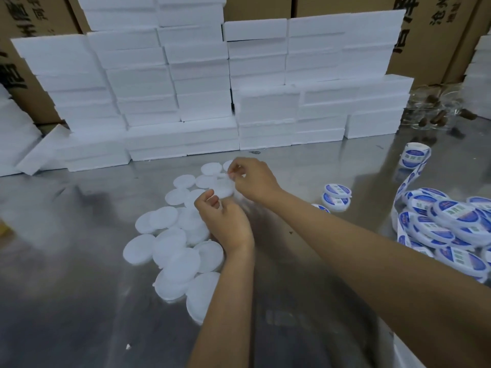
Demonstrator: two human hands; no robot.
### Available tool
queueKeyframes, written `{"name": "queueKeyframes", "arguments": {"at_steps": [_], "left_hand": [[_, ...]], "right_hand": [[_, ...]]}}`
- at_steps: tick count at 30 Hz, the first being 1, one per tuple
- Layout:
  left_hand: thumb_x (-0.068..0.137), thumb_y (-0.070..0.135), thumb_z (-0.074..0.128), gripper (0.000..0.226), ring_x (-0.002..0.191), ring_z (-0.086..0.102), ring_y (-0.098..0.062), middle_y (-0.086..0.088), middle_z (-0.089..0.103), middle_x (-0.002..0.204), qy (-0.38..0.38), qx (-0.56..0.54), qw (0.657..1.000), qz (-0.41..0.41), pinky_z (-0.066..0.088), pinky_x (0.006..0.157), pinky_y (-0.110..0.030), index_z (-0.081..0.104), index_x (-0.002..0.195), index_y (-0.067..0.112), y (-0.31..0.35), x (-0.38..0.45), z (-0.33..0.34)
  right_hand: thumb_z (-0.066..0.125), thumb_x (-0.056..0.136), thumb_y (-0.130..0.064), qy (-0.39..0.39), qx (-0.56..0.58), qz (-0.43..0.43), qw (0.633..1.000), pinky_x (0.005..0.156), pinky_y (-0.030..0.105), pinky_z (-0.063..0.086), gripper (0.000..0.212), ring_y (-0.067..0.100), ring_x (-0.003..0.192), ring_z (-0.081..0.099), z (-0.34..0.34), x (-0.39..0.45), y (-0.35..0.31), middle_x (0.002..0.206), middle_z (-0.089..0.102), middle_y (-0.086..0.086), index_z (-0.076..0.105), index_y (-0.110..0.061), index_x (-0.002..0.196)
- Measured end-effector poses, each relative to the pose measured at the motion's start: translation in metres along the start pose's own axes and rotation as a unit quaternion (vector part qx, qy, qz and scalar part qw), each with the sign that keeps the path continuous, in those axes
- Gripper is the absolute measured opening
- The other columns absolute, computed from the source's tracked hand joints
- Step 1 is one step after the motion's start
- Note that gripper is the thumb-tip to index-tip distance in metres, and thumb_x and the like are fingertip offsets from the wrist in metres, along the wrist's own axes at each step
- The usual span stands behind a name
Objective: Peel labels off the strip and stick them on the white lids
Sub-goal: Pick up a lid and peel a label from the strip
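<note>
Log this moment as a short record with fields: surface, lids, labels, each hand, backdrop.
surface: metal table
unlabelled lids: white lids spread loosely, overlapping, in front of the person
labelled lids: pile with blue labels at the right edge; two stacked ones apart from it
label strip: roll of blue labels far right, its strip trailing toward the pile
left hand: fingers curled over the white lids; what it holds is unclear
right hand: fingertips pinching something small and pale, too blurred to name
backdrop: stacked white foam boxes, cardboard cartons behind
</note>
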State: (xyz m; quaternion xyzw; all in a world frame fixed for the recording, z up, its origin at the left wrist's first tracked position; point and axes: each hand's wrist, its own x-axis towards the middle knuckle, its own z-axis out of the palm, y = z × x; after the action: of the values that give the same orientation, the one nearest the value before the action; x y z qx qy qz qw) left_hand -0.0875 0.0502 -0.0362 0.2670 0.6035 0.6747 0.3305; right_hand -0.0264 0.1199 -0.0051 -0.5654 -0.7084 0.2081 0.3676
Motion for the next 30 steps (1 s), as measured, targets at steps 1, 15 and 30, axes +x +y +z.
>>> {"name": "queueKeyframes", "arguments": {"at_steps": [1,15,30], "left_hand": [[0.097,0.009,0.044,0.034,0.116,0.058,-0.024,-0.001,0.057,0.130,-0.004,-0.011,1.000,-0.004,0.047,0.092,-0.033,0.047,0.130,0.020,0.001,0.000,-0.001],[0.106,0.018,0.046,0.025,0.103,0.069,-0.008,0.014,0.070,0.110,-0.281,-0.061,0.955,0.079,0.060,0.082,-0.025,0.055,0.130,0.022,0.017,-0.057,0.003],[0.092,-0.001,0.061,0.027,0.072,0.072,-0.013,-0.002,0.071,0.090,-0.354,0.040,0.932,0.063,0.059,0.060,-0.025,0.062,0.104,0.024,0.004,-0.090,0.012]], "right_hand": [[0.052,0.091,-0.008,0.011,0.030,0.011,0.999,0.077,0.030,0.049,0.016,0.013,0.087,0.062,-0.006,-0.003,-0.003,0.097,0.069,-0.002,0.066,-0.015,0.093],[0.063,0.089,-0.014,0.018,0.173,0.096,0.980,0.074,0.021,0.052,0.012,0.006,0.078,0.068,-0.109,-0.108,0.009,0.083,0.074,-0.007,0.074,-0.019,0.085],[0.065,0.081,-0.018,0.131,-0.136,0.022,0.982,0.100,0.031,0.037,0.014,0.004,0.074,0.055,-0.145,-0.194,0.098,0.078,0.065,-0.015,0.071,-0.023,0.093]]}}
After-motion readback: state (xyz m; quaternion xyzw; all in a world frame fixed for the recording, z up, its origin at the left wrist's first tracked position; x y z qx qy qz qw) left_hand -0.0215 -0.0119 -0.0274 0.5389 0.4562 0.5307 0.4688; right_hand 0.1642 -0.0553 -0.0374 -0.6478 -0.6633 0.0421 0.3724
